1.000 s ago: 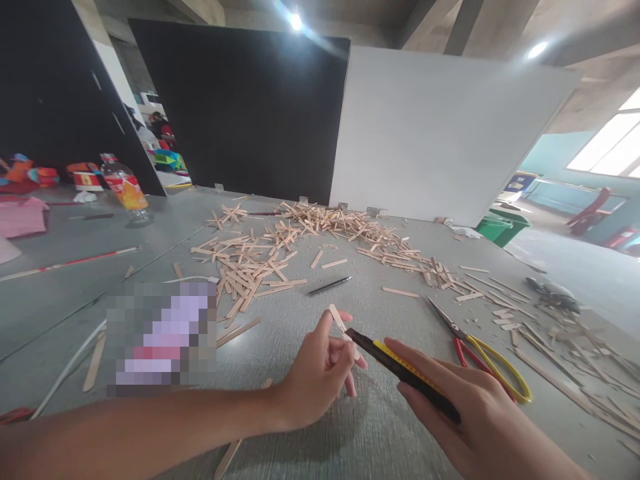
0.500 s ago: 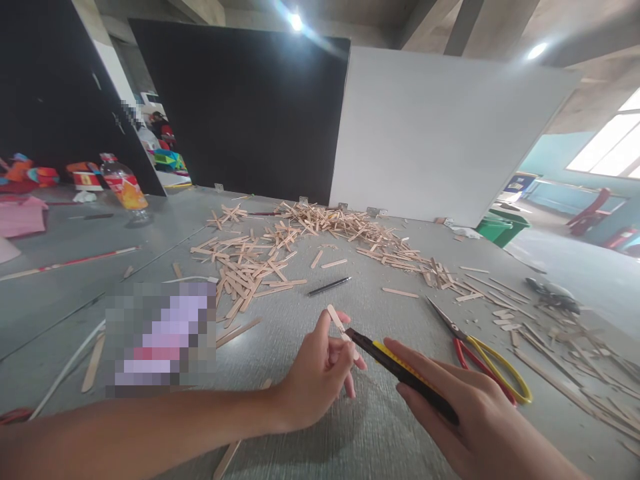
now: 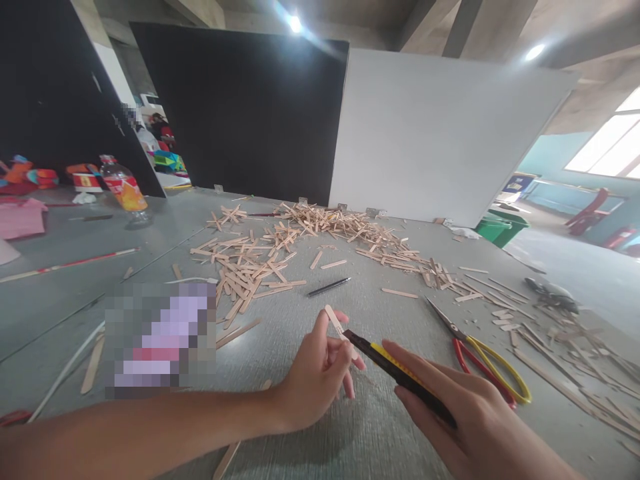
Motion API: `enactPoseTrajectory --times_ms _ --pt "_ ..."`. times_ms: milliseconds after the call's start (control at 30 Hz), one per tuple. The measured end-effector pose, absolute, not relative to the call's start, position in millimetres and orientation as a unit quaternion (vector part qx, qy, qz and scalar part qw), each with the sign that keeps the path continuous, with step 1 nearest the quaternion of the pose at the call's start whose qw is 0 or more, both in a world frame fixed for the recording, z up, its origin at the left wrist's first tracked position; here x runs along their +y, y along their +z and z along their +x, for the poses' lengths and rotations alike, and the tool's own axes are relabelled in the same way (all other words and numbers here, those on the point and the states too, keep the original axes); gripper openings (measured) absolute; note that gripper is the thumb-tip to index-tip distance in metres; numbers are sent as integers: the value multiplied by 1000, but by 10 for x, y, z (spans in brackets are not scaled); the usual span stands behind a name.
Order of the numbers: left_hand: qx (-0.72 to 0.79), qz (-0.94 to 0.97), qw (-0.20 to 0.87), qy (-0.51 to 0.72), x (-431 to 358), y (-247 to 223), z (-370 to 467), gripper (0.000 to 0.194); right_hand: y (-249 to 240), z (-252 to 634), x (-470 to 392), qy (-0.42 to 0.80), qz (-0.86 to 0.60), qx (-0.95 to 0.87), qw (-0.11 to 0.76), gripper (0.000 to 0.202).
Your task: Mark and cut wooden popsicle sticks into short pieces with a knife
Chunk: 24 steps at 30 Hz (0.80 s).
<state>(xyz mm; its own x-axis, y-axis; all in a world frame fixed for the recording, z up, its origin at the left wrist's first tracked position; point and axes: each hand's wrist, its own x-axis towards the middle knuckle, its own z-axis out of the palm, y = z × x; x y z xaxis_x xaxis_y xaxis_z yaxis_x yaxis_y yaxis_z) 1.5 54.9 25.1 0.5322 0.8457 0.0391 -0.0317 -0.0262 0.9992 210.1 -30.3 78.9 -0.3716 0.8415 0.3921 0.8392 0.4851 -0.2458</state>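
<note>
Pinched upright between thumb and fingertips of the left hand (image 3: pixel 315 380), a short wooden stick (image 3: pixel 336 321), its rounded end pointing up and slightly far-left, its lower part hidden behind the fingers. Closed around the handle of a black-and-yellow utility knife (image 3: pixel 400 377), the right hand (image 3: pixel 475 427), index finger laid along the back of the tool. Long axis of the knife running from near-right to far-left, tip meeting the stick just right of the left thumb, so knife and stick cross at a shallow angle and touch, or all but touch; whether any blade is out, too small to tell. Stick therefore to the far left of the right hand, at the knife's tip, and right inside the left hand's grasp, held just above the grey table (image 3: pixel 350 440). Just right of the knife, lying flat, red-and-yellow scissors (image 3: pixel 480 357), blades open and aimed far-left. Farther off, past the hands, a black pen (image 3: pixel 329 287), and beyond it a broad scatter of wooden sticks (image 3: pixel 280 250) across the tabletop. At far left, well apart, a plastic bottle (image 3: pixel 123 190)
</note>
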Motion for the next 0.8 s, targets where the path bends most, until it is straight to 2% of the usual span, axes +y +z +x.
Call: enactPoseTrajectory --times_ms 800 --pt "329 622 617 351 538 282 17 39 794 2087 -286 -11 -513 -822 245 47"
